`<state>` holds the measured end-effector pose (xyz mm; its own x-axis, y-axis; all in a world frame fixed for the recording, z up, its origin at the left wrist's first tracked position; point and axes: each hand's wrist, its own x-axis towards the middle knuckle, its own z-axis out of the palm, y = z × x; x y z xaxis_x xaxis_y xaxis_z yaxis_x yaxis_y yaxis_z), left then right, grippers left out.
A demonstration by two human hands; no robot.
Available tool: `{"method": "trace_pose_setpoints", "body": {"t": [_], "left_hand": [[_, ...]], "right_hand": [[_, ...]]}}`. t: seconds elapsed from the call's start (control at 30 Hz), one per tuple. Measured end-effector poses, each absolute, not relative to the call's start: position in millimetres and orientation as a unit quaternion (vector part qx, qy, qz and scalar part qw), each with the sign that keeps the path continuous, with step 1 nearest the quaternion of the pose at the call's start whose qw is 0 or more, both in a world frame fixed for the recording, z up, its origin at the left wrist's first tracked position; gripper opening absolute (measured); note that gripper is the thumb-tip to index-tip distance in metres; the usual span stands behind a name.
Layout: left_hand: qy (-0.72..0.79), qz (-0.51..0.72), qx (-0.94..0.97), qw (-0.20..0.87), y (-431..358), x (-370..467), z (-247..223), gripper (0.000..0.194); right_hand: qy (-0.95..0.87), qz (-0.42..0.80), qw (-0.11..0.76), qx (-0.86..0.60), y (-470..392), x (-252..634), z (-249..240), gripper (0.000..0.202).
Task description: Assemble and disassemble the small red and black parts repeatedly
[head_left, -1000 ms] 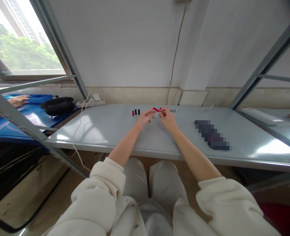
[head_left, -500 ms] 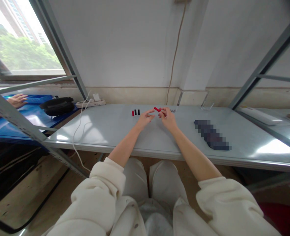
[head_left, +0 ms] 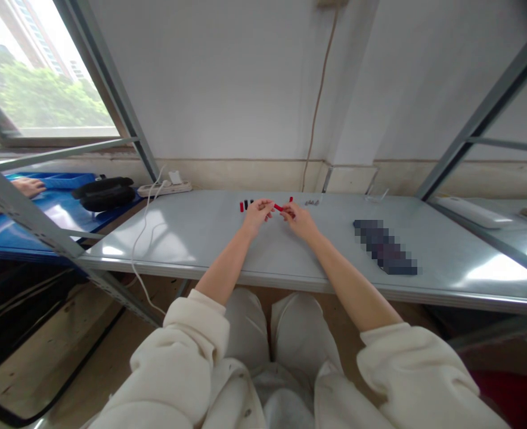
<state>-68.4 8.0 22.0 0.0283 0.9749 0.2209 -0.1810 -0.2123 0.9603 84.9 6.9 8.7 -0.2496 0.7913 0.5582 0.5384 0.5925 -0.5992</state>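
Note:
A small red cylinder [head_left: 278, 207] is held crosswise between my two hands over the table. My right hand [head_left: 300, 220] pinches its right end. My left hand [head_left: 255, 217] has its fingertips closed at the left end. Left of my left hand stand another red cylinder [head_left: 241, 207] and a black cylinder [head_left: 246, 204]; a second black one [head_left: 251, 202] is partly covered by the hand. Behind my right hand a further red cylinder [head_left: 291, 199] shows in part. Several small metallic pieces [head_left: 312, 203] lie to its right.
A grey table [head_left: 192, 238] spans the front, with a blurred dark item [head_left: 385, 247] at right. A power strip [head_left: 169, 187] with a white cable lies at the back left. Metal posts frame both sides. Another person's hand [head_left: 30, 187] and a black case [head_left: 105, 193] are on a blue table.
My left hand has closed in on the red cylinder's left end. My right hand has moved slightly left and down with it, uncovering the metallic pieces and the red cylinder behind.

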Motion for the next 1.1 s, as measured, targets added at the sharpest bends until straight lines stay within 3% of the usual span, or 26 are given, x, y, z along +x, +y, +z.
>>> {"method": "trace_pose_setpoints", "body": {"t": [0.4,0.67,0.83,1.1], "left_hand": [[0.385,0.541,0.564,0.491,0.1,-61.5,24.0,0.014],[0.438,0.732,0.297,0.430,12.5,-78.6,29.1,0.004],[0.435,0.748,0.178,0.469,16.0,-88.4,28.4,0.007],[0.434,0.747,0.146,0.481,14.1,-86.9,30.1,0.002]], "right_hand": [[-0.764,0.105,0.406,-0.491,10.0,80.9,3.4,0.005],[-0.750,0.144,0.363,-0.534,44.9,64.1,1.8,0.006],[-0.767,0.103,0.322,-0.546,67.8,43.2,0.4,0.006],[-0.764,0.102,0.264,-0.581,72.3,15.6,2.9,0.006]]}}
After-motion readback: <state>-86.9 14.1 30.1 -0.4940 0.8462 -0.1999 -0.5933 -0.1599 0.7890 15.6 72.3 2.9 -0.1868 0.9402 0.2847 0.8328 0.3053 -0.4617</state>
